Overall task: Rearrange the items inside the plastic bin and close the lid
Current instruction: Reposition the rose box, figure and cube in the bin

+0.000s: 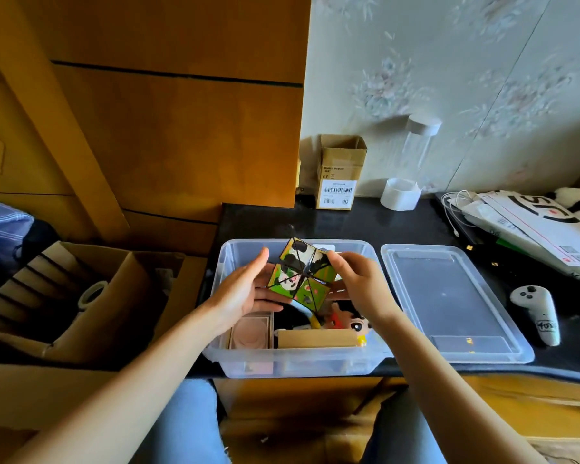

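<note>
I see a black desk (365, 226) set against pale floral wallpaper (449, 78), with orange-brown wood panelling (181, 128) to the left. The clear plastic bin (248, 363) sits open at the desk's front edge; its lid (456, 303) lies flat just to the right. Above the bin, my left hand (245, 289) cradles a folding picture cube (303, 274) from its left side with thumb raised, and my right hand (359, 283) has its grip pinched on the cube's right edge. Inside the bin are a cartoon doll (352, 321) and small boxes. At the back stand a cardboard box (340, 172) and a clear tube (412, 152). A white controller (536, 313) lies right of the lid.
</note>
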Action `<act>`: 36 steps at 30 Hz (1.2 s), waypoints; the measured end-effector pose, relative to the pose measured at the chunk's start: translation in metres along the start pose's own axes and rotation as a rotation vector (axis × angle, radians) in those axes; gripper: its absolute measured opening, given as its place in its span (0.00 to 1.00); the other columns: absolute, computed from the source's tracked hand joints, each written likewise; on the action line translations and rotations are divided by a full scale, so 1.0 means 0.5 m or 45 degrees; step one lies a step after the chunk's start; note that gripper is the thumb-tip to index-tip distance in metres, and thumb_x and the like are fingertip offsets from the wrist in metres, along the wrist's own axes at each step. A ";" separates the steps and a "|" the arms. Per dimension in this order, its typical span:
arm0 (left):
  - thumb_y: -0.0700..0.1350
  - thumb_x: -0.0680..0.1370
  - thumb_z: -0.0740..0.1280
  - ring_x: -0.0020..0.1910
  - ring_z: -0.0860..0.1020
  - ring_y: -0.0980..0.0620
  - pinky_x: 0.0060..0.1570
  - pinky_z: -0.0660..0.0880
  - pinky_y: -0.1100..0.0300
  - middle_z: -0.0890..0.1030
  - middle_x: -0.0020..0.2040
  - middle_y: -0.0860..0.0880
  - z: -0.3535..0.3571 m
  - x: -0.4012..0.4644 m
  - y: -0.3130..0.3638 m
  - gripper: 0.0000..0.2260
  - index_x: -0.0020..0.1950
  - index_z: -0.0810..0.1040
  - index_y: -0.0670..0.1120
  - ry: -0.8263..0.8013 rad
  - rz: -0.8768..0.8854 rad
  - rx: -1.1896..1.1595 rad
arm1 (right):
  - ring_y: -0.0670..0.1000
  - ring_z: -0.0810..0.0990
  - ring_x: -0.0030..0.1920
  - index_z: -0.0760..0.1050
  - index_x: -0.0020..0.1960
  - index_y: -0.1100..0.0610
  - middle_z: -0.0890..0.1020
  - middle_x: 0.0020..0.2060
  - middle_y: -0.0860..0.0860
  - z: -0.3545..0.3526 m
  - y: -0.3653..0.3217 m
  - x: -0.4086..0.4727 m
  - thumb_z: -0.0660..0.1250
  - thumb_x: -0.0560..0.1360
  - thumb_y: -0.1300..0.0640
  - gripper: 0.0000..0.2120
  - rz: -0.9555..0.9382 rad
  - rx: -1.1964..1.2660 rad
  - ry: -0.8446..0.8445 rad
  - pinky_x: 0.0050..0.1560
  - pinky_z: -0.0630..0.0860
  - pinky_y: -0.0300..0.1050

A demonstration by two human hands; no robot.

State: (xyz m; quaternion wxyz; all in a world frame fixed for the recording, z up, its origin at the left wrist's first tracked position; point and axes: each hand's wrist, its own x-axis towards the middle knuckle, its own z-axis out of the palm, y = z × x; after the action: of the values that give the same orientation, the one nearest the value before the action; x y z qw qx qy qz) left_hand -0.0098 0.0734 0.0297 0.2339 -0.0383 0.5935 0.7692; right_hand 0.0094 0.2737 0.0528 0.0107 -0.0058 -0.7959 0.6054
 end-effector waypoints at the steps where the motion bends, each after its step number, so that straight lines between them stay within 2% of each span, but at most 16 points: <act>1: 0.57 0.73 0.64 0.41 0.83 0.45 0.36 0.81 0.56 0.84 0.45 0.43 -0.007 -0.008 0.004 0.20 0.56 0.76 0.43 -0.032 0.022 0.038 | 0.50 0.84 0.39 0.76 0.50 0.57 0.82 0.43 0.54 0.007 0.000 0.002 0.60 0.78 0.50 0.11 0.015 0.024 -0.008 0.34 0.81 0.44; 4: 0.50 0.69 0.70 0.44 0.83 0.43 0.37 0.81 0.58 0.84 0.47 0.43 -0.015 -0.021 0.008 0.21 0.60 0.74 0.46 -0.096 0.091 0.166 | 0.45 0.84 0.35 0.75 0.44 0.53 0.82 0.39 0.49 0.025 -0.006 0.003 0.62 0.78 0.52 0.07 0.031 0.106 -0.032 0.29 0.77 0.36; 7: 0.49 0.67 0.73 0.48 0.83 0.45 0.40 0.81 0.54 0.83 0.51 0.45 -0.011 -0.022 0.007 0.21 0.59 0.74 0.50 -0.057 0.106 0.171 | 0.47 0.84 0.38 0.75 0.48 0.56 0.82 0.43 0.53 0.032 -0.012 0.003 0.64 0.77 0.54 0.06 0.046 0.083 -0.074 0.30 0.78 0.37; 11: 0.46 0.71 0.72 0.49 0.83 0.46 0.41 0.81 0.50 0.81 0.55 0.44 -0.008 -0.021 0.011 0.16 0.57 0.75 0.49 0.042 0.130 0.157 | 0.51 0.83 0.47 0.72 0.60 0.57 0.79 0.53 0.53 0.029 -0.012 -0.004 0.68 0.74 0.60 0.15 -0.014 -0.022 -0.241 0.44 0.82 0.47; 15: 0.42 0.74 0.70 0.49 0.83 0.44 0.40 0.81 0.48 0.80 0.55 0.44 -0.011 -0.031 0.012 0.13 0.57 0.74 0.49 0.106 0.176 0.140 | 0.51 0.83 0.50 0.67 0.67 0.54 0.77 0.56 0.50 0.029 -0.009 -0.012 0.70 0.73 0.63 0.25 -0.057 -0.038 -0.374 0.50 0.81 0.47; 21: 0.39 0.78 0.66 0.52 0.81 0.44 0.42 0.81 0.48 0.79 0.55 0.44 -0.018 -0.049 0.002 0.10 0.57 0.72 0.48 0.160 0.171 0.111 | 0.52 0.82 0.49 0.70 0.64 0.54 0.80 0.51 0.54 0.047 0.006 0.001 0.65 0.76 0.65 0.18 -0.005 0.092 -0.330 0.46 0.82 0.43; 24: 0.41 0.78 0.65 0.51 0.81 0.51 0.46 0.80 0.57 0.80 0.54 0.48 -0.034 -0.052 0.000 0.08 0.56 0.73 0.49 0.231 0.250 0.452 | 0.52 0.81 0.49 0.71 0.62 0.54 0.79 0.50 0.57 0.068 0.016 0.012 0.65 0.76 0.66 0.17 0.005 0.046 -0.369 0.44 0.81 0.41; 26: 0.43 0.78 0.66 0.51 0.81 0.54 0.50 0.79 0.57 0.81 0.52 0.51 -0.050 -0.052 0.003 0.08 0.57 0.74 0.50 0.301 0.337 0.790 | 0.50 0.80 0.48 0.70 0.62 0.54 0.78 0.49 0.56 0.085 0.022 0.020 0.65 0.75 0.67 0.18 0.018 0.006 -0.398 0.42 0.80 0.38; 29: 0.47 0.77 0.67 0.48 0.81 0.54 0.49 0.79 0.52 0.82 0.50 0.52 -0.065 -0.055 0.012 0.10 0.57 0.75 0.49 0.391 0.354 1.214 | 0.56 0.79 0.54 0.70 0.65 0.56 0.78 0.52 0.58 0.106 0.030 0.033 0.65 0.75 0.68 0.20 0.077 -0.064 -0.481 0.48 0.81 0.46; 32: 0.51 0.77 0.66 0.47 0.79 0.51 0.45 0.77 0.55 0.80 0.52 0.51 -0.067 -0.055 0.014 0.20 0.67 0.69 0.48 0.468 0.389 1.673 | 0.57 0.79 0.55 0.69 0.66 0.56 0.77 0.53 0.59 0.119 0.034 0.043 0.63 0.76 0.69 0.20 0.107 -0.146 -0.567 0.50 0.81 0.48; 34: 0.51 0.77 0.66 0.45 0.78 0.51 0.40 0.73 0.60 0.79 0.53 0.50 -0.067 -0.054 0.012 0.24 0.71 0.63 0.50 0.458 0.394 1.757 | 0.58 0.79 0.55 0.69 0.67 0.57 0.77 0.53 0.60 0.123 0.035 0.047 0.63 0.76 0.68 0.20 0.142 -0.174 -0.616 0.51 0.80 0.49; 36: 0.51 0.78 0.65 0.50 0.77 0.50 0.47 0.73 0.57 0.78 0.57 0.50 -0.068 -0.052 0.008 0.19 0.67 0.67 0.50 0.429 0.417 1.802 | 0.58 0.80 0.54 0.69 0.67 0.58 0.78 0.54 0.61 0.125 0.035 0.050 0.63 0.76 0.67 0.20 0.168 -0.192 -0.647 0.52 0.80 0.50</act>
State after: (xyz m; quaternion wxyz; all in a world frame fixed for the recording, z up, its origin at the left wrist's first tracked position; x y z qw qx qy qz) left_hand 0.0045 0.0329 0.0321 -0.0091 0.0930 0.9728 0.2118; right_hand -0.0170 0.2186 0.0193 -0.2292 0.0936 -0.8138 0.5258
